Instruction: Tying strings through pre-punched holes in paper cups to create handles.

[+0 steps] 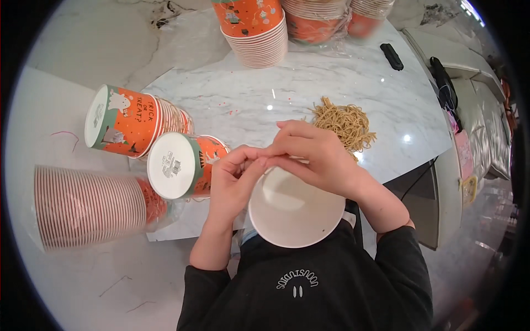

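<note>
A white paper bucket (295, 209) is tilted with its wide mouth facing up in front of my body. My left hand (237, 174) is closed at the bucket's upper left rim, its thumb and index finger pinched together. My right hand (309, 151) meets it there, reaching over the far rim with bent fingers. The fingertips of both hands touch, and whatever is between them is hidden. Beyond my right hand lies a tangled pile of tan cords (343, 126). Next to my left hand, an orange and green printed paper bucket (172, 165) lies on its side.
Another stack of printed buckets (127, 121) lies at the left, near a plastic-wrapped stack (91, 207). More stacked buckets (255, 38) stand at the far edge of the marble-patterned table (248, 91). A small black object (391, 57) lies at the far right.
</note>
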A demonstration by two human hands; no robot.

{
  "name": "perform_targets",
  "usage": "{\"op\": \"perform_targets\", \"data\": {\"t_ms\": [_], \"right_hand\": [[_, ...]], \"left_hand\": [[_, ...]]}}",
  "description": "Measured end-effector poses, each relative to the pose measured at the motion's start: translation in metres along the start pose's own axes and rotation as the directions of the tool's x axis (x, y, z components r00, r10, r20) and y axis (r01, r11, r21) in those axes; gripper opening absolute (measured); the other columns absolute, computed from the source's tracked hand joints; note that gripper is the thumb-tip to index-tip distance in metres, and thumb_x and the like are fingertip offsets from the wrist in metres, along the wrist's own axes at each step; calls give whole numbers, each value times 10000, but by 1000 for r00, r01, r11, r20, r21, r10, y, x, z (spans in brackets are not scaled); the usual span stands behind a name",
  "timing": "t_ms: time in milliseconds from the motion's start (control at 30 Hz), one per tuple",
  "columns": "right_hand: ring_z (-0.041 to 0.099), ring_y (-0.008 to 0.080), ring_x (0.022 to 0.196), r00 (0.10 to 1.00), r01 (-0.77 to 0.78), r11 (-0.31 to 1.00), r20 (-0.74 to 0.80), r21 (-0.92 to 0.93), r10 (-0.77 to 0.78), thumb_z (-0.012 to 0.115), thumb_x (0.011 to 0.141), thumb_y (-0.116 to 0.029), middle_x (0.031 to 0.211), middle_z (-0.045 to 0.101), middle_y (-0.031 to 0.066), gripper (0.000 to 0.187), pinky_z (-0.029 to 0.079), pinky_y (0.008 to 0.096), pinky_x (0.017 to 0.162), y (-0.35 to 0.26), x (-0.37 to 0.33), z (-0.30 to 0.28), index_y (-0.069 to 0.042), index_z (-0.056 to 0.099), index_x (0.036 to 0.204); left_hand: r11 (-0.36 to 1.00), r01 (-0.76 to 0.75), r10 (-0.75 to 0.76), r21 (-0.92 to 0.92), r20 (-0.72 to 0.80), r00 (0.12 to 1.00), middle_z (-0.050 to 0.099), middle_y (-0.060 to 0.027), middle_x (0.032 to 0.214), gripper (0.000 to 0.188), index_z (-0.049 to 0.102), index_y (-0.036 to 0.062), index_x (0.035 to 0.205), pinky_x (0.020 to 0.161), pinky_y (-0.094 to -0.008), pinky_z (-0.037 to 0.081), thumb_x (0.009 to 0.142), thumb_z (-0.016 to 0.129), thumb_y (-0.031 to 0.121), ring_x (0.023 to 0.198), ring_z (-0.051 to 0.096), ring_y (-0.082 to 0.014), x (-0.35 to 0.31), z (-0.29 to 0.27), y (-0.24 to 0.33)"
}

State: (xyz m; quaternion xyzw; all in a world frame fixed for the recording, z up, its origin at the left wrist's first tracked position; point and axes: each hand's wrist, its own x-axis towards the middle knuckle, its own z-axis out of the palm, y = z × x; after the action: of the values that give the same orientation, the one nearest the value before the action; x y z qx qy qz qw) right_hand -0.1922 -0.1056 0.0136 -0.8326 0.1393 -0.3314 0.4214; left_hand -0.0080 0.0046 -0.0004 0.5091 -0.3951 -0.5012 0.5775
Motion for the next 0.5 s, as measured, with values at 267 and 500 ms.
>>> {"op": "perform_targets", "data": {"t_ms": [267, 500], "right_hand": [[633, 294, 873, 996, 94, 954, 27, -284, -90, 762, 856, -50, 919, 611, 81, 168, 545, 423, 845, 2, 1, -5, -58, 705, 1014], [629, 306, 887, 999, 47, 951, 17, -305, -44, 741, 851, -31, 961, 582, 93, 173, 524, 400, 763, 1, 2, -10, -49, 649, 996]], "left_hand": [[998, 55, -54, -8, 13, 998, 721, -4, 848, 138, 695, -26, 1080, 618, -168, 452, 1015, 675, 94, 718, 616, -6, 3, -2, -4], [999, 34, -33, 35, -49, 998, 693, 13, 807, 130, 694, -21, 1065, 578, -169, 418, 1008, 686, 95, 683, 579, 8, 5, 0, -6]]}}
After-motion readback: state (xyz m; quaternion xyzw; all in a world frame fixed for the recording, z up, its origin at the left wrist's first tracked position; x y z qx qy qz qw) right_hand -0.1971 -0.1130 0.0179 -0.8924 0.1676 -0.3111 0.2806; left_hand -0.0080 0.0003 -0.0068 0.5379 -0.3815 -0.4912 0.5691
